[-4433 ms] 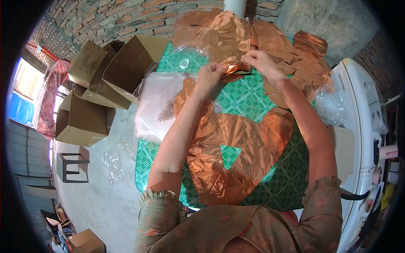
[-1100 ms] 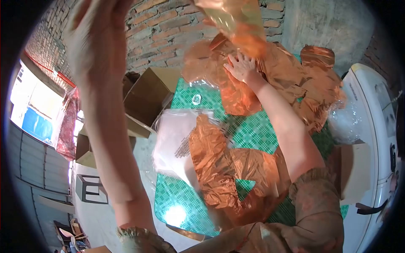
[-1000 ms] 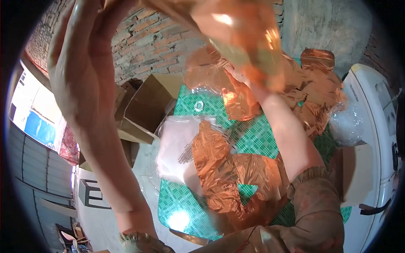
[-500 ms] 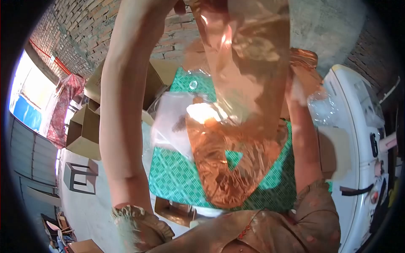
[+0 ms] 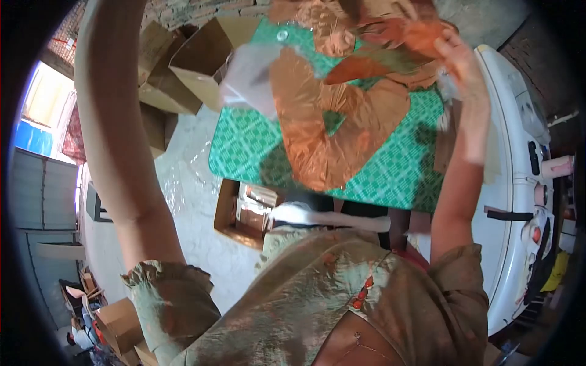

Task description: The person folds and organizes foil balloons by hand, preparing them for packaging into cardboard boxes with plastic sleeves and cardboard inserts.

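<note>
My right hand (image 5: 461, 61) is at the upper right, its fingers closed on the edge of a crumpled, shiny orange plastic film (image 5: 421, 39). This film hangs over the far side of the table and runs out of the top of the view. My left arm (image 5: 116, 110) reaches up past the top left edge, so the left hand is out of sight. Below the film, a wrinkled copper-orange plastic sheet (image 5: 311, 146) lies curved on the green patterned table (image 5: 244, 137). A clear plastic bag (image 5: 250, 85) lies at its left.
Open cardboard boxes (image 5: 207, 58) stand left of the table. Another box (image 5: 226, 219) with clear packaging sits below its near edge. A white appliance (image 5: 513, 152) stands along the right. A small clear round object (image 5: 282, 36) is on the table's far part.
The raised film has moved up and away, bunching toward the right hand. My left hand has left the view. The camera has tilted down, showing more of my clothing.
</note>
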